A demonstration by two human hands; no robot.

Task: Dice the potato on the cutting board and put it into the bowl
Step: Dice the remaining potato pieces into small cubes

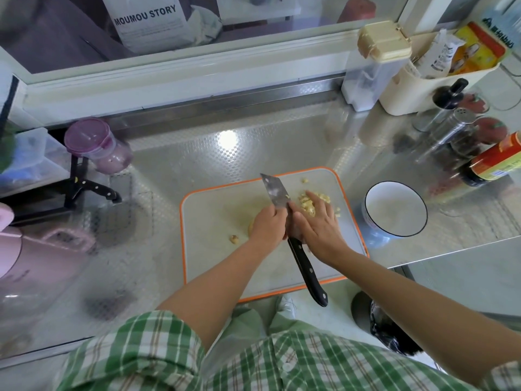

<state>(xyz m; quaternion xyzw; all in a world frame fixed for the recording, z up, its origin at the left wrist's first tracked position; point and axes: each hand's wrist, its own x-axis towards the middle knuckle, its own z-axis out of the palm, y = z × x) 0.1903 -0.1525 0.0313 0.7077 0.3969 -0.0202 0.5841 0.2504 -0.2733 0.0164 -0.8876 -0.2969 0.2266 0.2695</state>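
A grey cutting board point(214, 266) with an orange rim lies on the steel counter in front of me. A pile of diced potato point(307, 203) sits at its far right. My right hand point(318, 224) rests flat on the dice, fingers straight. A knife point(275, 191) with a black handle lies across the board, blade pointing away. My left hand point(267, 224) curls round it where blade meets handle. An uncut potato chunk point(250, 227) shows just under that hand, and a small scrap point(234, 239) lies to its left. The white bowl point(366, 204) stands empty right of the board.
Bottles, a metal shaker point(456, 125) and a sauce bottle point(496, 162) crowd the counter behind the bowl. A knife rack point(93, 190), a purple-lidded jar point(95, 145) and a pink kettle point(28, 249) stand to the left. The counter ends just right of the board's front corner.
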